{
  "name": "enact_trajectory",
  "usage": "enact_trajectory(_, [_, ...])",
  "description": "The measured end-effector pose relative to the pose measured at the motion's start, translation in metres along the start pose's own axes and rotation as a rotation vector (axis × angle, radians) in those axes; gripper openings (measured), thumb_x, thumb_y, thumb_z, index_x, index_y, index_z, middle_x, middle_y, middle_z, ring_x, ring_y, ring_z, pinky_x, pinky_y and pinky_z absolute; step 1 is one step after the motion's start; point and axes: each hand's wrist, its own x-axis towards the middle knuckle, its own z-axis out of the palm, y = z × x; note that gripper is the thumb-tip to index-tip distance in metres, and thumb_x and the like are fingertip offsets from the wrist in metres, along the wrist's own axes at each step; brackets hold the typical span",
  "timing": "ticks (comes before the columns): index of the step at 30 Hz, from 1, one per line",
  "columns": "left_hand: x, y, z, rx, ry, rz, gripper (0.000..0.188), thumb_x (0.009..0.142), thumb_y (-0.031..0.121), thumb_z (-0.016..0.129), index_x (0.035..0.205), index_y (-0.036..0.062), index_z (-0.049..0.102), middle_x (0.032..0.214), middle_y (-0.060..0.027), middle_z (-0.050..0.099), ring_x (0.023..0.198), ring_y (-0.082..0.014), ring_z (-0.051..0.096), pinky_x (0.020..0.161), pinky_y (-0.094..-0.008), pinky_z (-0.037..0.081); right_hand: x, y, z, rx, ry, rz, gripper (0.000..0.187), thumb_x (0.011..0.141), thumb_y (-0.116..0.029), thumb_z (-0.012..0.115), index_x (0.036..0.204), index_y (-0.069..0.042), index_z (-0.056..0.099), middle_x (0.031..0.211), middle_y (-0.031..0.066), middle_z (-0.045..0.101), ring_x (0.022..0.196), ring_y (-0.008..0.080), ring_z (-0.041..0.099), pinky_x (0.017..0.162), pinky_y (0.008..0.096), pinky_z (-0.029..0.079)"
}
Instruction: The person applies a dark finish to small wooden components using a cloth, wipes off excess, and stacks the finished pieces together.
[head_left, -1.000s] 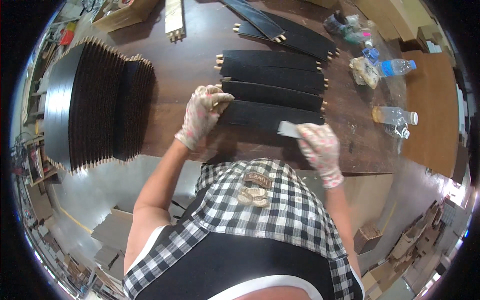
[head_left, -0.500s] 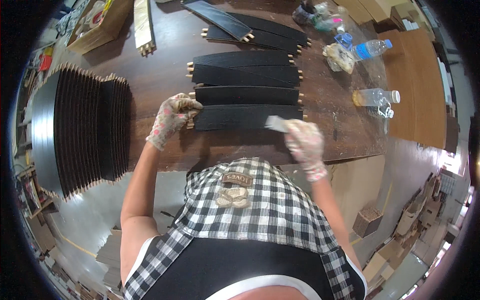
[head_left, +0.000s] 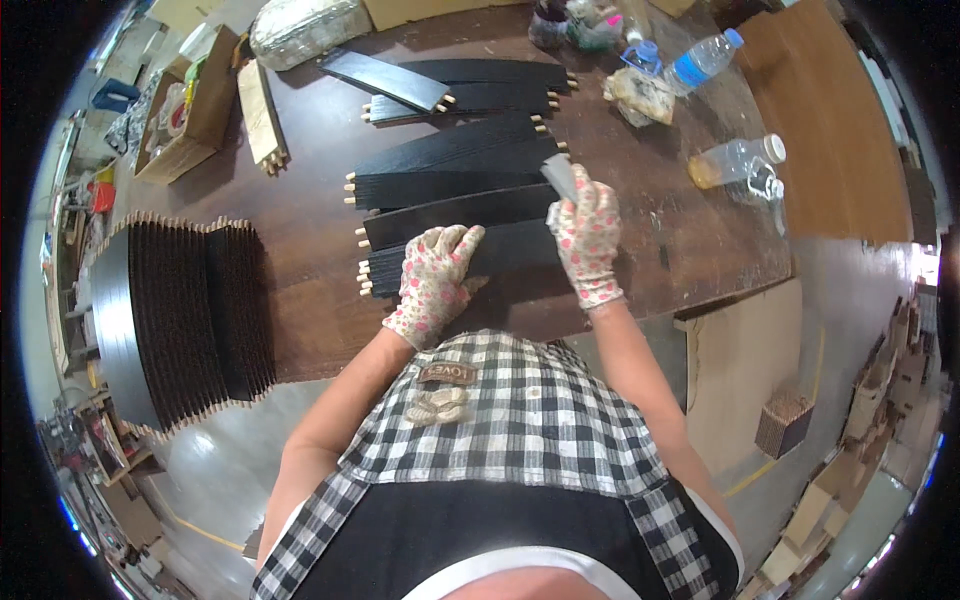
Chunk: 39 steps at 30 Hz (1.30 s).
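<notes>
Black wooden slats with pale dowel pegs at their ends lie in rows across the brown table. My left hand (head_left: 437, 280), in a white glove with pink spots, is closed over the near edge of the nearest black slat (head_left: 520, 245), left of its middle. A second black slat (head_left: 460, 211) lies just beyond, touching or nearly touching it. My right hand (head_left: 588, 235), gloved alike, pinches a small flat grey piece (head_left: 560, 177) above the right ends of these slats, whose pegs it hides. What the grey piece is made of I cannot tell.
More black slats (head_left: 440, 165) lie farther off, with one slat (head_left: 385, 78) crossing the back pair. A tall stack of black slats (head_left: 175, 325) stands left. Beyond are a cardboard box (head_left: 195, 125), pale pegged pieces (head_left: 262, 115) and a wrapped bundle (head_left: 310, 30). Bottles (head_left: 735, 165) stand right.
My left hand has moved from the nearest slat's left end toward its middle. My right hand has moved farther away from me with the grey piece. The view has shifted, and the near slats look tilted.
</notes>
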Motion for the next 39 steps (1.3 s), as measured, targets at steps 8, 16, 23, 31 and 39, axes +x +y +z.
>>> enact_trajectory(8, [-0.008, -0.006, -0.016, -0.005, -0.024, -0.056, 0.068, 0.067, 0.022, 0.080, 0.129, 0.0104, 0.054, 0.121, -0.0096, 0.055, 0.114, -0.0296, 0.052, 0.096, -0.0450, 0.041, 0.002, -0.038, -0.007, 0.255, 0.070, -0.076, 0.055, 0.085, -0.012, 0.063, 0.138, -0.009, 0.050, 0.113, 0.0134, 0.056, 0.104, 0.0304, 0.056, 0.092, 0.0434, 0.047])
enact_trajectory(16, [-0.047, -0.028, -0.056, 0.062, 0.203, -0.292, 0.069, 0.074, 0.030, 0.077, 0.133, 0.0069, 0.050, 0.120, -0.0134, 0.053, 0.112, -0.0322, 0.050, 0.094, -0.0476, 0.040, 0.020, 0.023, -0.036, 0.448, 0.160, 0.339, 0.047, 0.091, 0.000, 0.052, 0.137, 0.003, 0.045, 0.122, 0.0182, 0.055, 0.108, 0.0293, 0.056, 0.097, 0.0402, 0.043])
enact_trajectory(23, [-0.139, -0.112, -0.131, 0.580, 0.430, -0.946, 0.064, 0.082, 0.034, 0.071, 0.140, 0.0184, 0.049, 0.117, -0.0128, 0.055, 0.106, -0.0325, 0.051, 0.088, -0.0471, 0.043, 0.022, -0.041, -0.034, 1.000, -0.021, 0.430, 0.049, 0.094, -0.003, 0.050, 0.142, -0.004, 0.041, 0.115, 0.0121, 0.050, 0.075, 0.0138, 0.059, 0.054, 0.0237, 0.049])
enact_trajectory(31, [-0.157, -0.157, -0.124, 0.744, 0.231, -1.261, 0.056, 0.086, 0.041, 0.066, 0.136, 0.0199, 0.052, 0.127, -0.0063, 0.051, 0.112, -0.0299, 0.050, 0.084, -0.0479, 0.045, 0.005, -0.014, -0.017, 1.046, -0.141, 0.474, 0.048, 0.095, 0.000, 0.049, 0.142, -0.007, 0.040, 0.101, 0.0082, 0.055, 0.070, 0.0099, 0.054, 0.055, 0.0213, 0.046])
enact_trajectory(39, [-0.159, -0.164, -0.127, 0.837, 0.150, -1.283, 0.052, 0.086, 0.038, 0.066, 0.134, 0.0223, 0.054, 0.125, -0.0054, 0.053, 0.110, -0.0290, 0.052, 0.082, -0.0474, 0.047, -0.014, 0.000, -0.012, 0.760, 0.008, 0.262, 0.048, 0.094, 0.002, 0.051, 0.141, -0.003, 0.042, 0.109, 0.0086, 0.059, 0.068, 0.0063, 0.053, 0.052, 0.0176, 0.040])
